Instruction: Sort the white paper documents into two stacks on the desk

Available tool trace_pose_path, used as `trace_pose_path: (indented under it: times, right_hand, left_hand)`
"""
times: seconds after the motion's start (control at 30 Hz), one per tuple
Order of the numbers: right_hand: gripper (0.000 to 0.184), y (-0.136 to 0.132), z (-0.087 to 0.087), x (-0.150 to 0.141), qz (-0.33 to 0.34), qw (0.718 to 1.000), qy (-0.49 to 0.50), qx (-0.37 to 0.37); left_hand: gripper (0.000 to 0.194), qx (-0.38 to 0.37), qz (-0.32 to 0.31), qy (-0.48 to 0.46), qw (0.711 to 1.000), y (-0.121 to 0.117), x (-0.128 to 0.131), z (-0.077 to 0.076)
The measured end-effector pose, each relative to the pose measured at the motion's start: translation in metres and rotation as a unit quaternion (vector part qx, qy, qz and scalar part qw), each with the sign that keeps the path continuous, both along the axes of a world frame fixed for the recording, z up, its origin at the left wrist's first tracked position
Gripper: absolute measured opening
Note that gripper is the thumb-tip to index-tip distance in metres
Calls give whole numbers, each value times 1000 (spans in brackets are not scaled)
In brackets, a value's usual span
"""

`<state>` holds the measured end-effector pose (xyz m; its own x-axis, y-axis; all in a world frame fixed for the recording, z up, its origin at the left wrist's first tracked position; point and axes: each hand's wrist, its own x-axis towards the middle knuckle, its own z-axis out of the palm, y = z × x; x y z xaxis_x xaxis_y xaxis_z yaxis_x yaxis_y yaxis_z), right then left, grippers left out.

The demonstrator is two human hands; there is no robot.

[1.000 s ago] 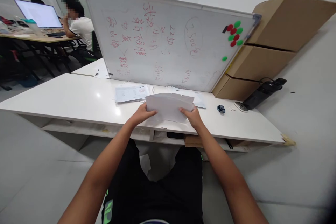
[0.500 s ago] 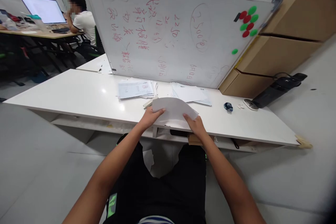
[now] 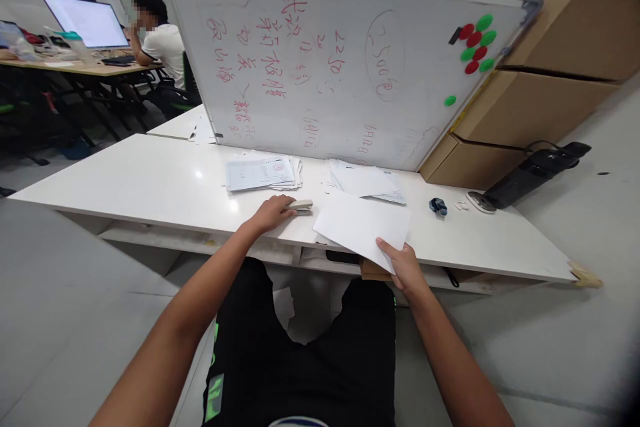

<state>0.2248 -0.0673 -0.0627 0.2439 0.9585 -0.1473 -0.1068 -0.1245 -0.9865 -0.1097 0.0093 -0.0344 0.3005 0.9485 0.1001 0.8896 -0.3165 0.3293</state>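
My left hand (image 3: 273, 213) is closed around the rear of a pale stapler (image 3: 303, 206) on the white desk. My right hand (image 3: 403, 263) pinches white paper (image 3: 360, 223) at its near right corner, thumb on top. That paper is tilted over the desk's front edge, and its far left corner comes close to the stapler's nose. Whether it is one sheet or more I cannot tell. Behind the stapler, a stack of printed slips (image 3: 263, 172) lies to the left, and a second pile of papers (image 3: 367, 180) lies to the right, just beyond the held paper.
A whiteboard (image 3: 320, 73) with red writing and magnets stands along the desk's back. Cardboard boxes (image 3: 555, 107) are stacked at right, beside a dark bottle (image 3: 530, 177) and a small blue object (image 3: 438, 207). A person (image 3: 163, 40) sits at another desk with a monitor (image 3: 85, 20).
My left hand has let go of the paper, moved left and closed on the stapler. My right hand has moved right and nearer, carrying the paper, which now lies flatter.
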Motion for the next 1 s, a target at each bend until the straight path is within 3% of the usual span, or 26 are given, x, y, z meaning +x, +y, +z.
trace_pose_path:
  times: [0.07, 0.17, 0.33, 0.47, 0.6, 0.83, 1.0]
  right_hand:
    - [38, -10, -2, -5, 21, 999, -1, -37]
    - [37, -21, -6, -14, 36, 997, -15, -67]
    - [39, -15, -2, -27, 49, 995, -20, -90]
    - [37, 0, 9, -37, 80, 993, -30, -81]
    - [41, 9, 14, -47, 106, 990, -51, -80]
    - [41, 16, 10, -48, 117, 984, -85, -107]
    - [39, 16, 3, -47, 97, 983, -94, -124]
  left_hand:
    - [37, -14, -49, -17, 999, -7, -7, 4]
    - [49, -39, -71, -68, 994, -15, -13, 12]
    - [53, -7, -8, -171, 985, -1, -2, 19]
    - [51, 19, 47, -130, 990, 22, 14, 0]
    - [55, 21, 88, -163, 982, 28, 17, -19]
    - [63, -40, 68, -90, 993, 22, 17, -8]
    - [44, -30, 82, -11, 996, 28, 28, -10]
